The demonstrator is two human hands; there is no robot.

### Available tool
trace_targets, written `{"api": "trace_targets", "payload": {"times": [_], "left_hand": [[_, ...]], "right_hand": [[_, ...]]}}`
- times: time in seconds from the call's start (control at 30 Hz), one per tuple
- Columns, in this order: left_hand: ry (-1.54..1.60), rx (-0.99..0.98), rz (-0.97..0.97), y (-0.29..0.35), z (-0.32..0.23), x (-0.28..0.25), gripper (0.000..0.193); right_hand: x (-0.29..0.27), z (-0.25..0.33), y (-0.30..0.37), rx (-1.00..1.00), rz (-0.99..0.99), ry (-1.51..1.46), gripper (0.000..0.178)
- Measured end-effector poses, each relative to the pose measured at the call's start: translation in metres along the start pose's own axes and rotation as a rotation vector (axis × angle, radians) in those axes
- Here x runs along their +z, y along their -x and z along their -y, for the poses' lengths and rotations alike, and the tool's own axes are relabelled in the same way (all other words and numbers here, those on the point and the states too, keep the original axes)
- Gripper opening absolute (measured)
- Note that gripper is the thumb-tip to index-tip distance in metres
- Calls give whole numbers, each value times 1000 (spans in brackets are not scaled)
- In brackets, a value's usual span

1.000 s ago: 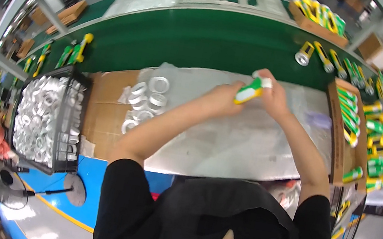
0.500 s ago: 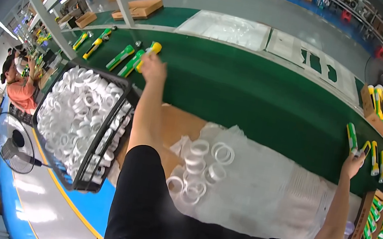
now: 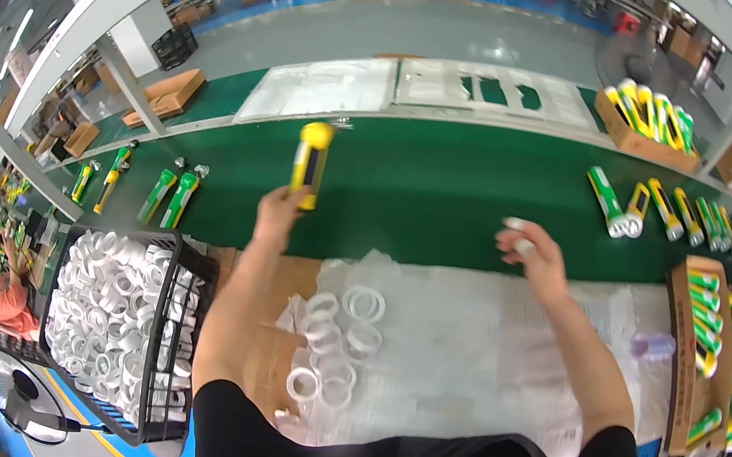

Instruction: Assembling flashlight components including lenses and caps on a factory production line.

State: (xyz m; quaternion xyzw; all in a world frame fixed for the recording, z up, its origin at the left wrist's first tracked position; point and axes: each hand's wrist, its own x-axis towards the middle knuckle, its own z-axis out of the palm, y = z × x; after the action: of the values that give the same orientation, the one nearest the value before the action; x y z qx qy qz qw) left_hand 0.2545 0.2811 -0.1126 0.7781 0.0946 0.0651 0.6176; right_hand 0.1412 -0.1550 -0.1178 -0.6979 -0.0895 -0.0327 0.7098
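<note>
Upright over the green conveyor belt (image 3: 419, 199), a yellow flashlight (image 3: 310, 166) with a dark panel rises from my left hand (image 3: 279, 214), which is closed round its lower end. My right hand (image 3: 531, 254) hovers above the belt's near side, fingers loosely bent and apart, nothing visible between them; there are white coverings on some fingertips. On the belt to its right lie a green flashlight (image 3: 606, 196) and a yellow flashlight (image 3: 638, 208). Loose white rings (image 3: 364, 305) rest on the sheeted worktop (image 3: 463, 342) nearer to me.
A black crate (image 3: 163, 340) full of white rings stands at left, by a fan (image 3: 20, 388). More green flashlights (image 3: 161, 192) lie on the belt at left. Cardboard boxes of flashlights stand at far right (image 3: 634, 133) and near right (image 3: 686, 369). A seated person (image 3: 1, 298) is farther left.
My left hand has lifted the yellow flashlight off the left group and brought it over the belt. My right hand has let go of the flashlight at right and moved left. The view has turned.
</note>
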Motion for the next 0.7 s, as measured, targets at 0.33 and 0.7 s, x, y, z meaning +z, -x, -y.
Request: {"api": "trace_targets", "payload": {"times": [0.33,0.7], "left_hand": [[85,63,904,298,-26,138,51],[201,429,983,342,-72,187,28]], "right_hand": [[57,69,131,249,-130,-620,54],[26,88,259,399,233,-446,54]]}}
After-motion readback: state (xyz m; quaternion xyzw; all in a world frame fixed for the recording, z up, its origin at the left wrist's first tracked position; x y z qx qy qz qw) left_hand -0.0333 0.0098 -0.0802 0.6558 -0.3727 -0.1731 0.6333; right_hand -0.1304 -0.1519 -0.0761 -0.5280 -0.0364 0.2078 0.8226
